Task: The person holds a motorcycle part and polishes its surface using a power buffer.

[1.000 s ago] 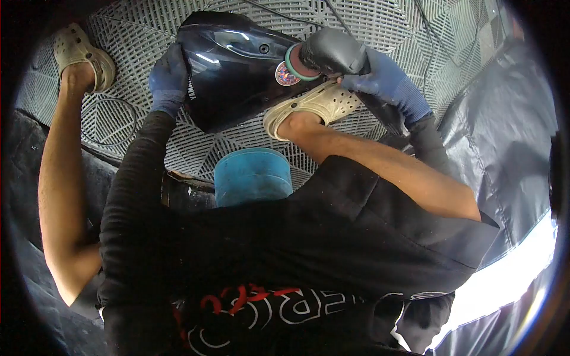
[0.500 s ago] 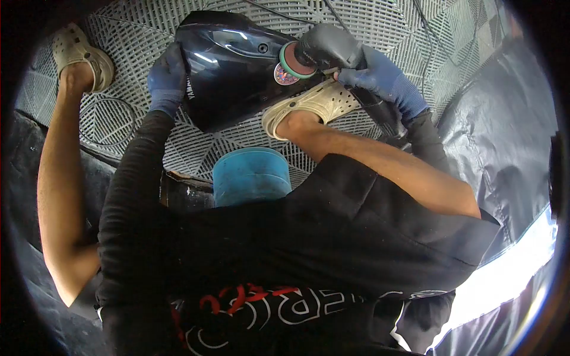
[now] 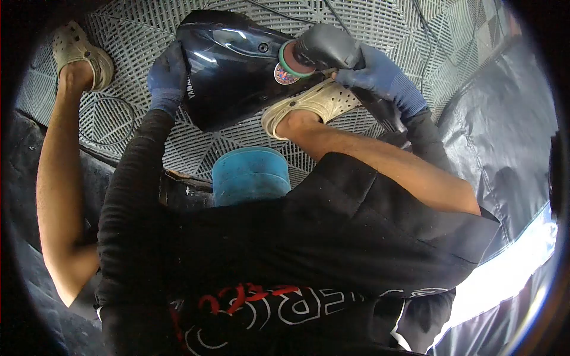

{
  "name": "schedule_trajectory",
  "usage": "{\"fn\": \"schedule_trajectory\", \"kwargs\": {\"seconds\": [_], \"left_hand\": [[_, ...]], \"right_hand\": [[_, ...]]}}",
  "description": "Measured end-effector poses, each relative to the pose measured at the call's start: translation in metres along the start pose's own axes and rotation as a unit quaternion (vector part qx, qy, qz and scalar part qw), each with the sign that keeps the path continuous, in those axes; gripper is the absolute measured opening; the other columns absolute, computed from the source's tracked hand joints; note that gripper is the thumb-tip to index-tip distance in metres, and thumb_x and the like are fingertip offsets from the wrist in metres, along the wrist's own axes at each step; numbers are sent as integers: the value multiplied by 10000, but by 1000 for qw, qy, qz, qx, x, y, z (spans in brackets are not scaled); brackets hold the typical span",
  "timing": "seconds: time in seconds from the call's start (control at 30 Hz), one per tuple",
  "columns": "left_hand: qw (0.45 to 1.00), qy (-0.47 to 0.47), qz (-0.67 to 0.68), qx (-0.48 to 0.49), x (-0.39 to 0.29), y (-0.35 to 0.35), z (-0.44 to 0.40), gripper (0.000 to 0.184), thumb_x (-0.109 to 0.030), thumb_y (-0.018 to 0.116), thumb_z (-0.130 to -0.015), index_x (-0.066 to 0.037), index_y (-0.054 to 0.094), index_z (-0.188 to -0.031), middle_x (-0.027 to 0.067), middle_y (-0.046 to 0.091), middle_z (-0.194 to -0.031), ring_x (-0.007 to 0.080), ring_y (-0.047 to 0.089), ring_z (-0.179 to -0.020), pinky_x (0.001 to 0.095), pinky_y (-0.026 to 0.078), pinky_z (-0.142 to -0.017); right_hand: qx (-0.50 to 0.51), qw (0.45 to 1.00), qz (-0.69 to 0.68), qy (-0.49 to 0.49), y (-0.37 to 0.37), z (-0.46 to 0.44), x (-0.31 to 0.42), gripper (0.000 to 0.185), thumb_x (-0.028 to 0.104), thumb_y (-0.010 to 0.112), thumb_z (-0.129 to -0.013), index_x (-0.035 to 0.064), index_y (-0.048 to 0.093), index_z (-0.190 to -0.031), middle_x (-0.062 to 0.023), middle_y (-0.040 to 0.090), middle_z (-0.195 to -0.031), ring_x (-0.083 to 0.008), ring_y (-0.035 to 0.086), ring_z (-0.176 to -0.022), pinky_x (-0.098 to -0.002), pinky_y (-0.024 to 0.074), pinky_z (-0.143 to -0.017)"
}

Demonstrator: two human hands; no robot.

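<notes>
A glossy black motorcycle fairing panel [image 3: 231, 83] with white lettering on its left edge is held tilted over the floor. My left hand [image 3: 167, 76], in a blue and dark glove, grips that left edge, its fingers partly behind the panel. In my gloved right hand [image 3: 380, 77] is a black handheld polisher [image 3: 329, 47], my fingers wrapped round its body. The polisher's round pad [image 3: 295, 61], green and reddish-brown, meets the panel's right part. Just below the pad is a round colourful sticker [image 3: 285, 73].
Grey plastic grid tiles [image 3: 142, 29] cover the floor, with black cables [image 3: 424, 35] across them. A blue bucket [image 3: 250, 175] stands near my body. My clogs are at the left [image 3: 83, 56] and under the panel's right edge [image 3: 320, 104]. Black sheeting [image 3: 499, 130] lies at the right.
Almost nothing differs. The panel, the polisher and both hands keep nearly the same positions.
</notes>
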State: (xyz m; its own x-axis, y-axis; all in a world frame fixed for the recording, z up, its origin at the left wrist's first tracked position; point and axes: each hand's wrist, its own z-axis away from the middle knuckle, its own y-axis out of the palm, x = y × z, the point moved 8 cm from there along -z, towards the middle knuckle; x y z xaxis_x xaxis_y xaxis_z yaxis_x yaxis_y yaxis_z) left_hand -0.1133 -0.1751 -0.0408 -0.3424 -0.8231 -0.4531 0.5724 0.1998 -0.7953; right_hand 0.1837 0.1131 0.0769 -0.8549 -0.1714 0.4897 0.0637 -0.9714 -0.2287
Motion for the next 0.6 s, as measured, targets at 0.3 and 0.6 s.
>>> {"fn": "schedule_trajectory", "kwargs": {"seconds": [0.3,0.6], "left_hand": [[999,34,-12,-20,-1,0,2,556,-521,435,-1069,-60,715,-1205,268,713,-1145,469,662,-1093,501,515,-934],[999,28,11,-33,3,0,0,535,-504,452,-1057,-48,725,-1120,272,711,-1089,482,655,-1050,546,517,-916]], "right_hand": [[-81,995,58,-27,-7,-6,5,734,438,859,-813,9,599,-1349,-142,744,-1118,-208,708,-1026,-356,550,-946],[-15,1000,-14,-19,1,-11,7,737,458,862,-804,-16,615,-1311,-132,739,-1132,-203,698,-1025,-349,544,-946]]}}
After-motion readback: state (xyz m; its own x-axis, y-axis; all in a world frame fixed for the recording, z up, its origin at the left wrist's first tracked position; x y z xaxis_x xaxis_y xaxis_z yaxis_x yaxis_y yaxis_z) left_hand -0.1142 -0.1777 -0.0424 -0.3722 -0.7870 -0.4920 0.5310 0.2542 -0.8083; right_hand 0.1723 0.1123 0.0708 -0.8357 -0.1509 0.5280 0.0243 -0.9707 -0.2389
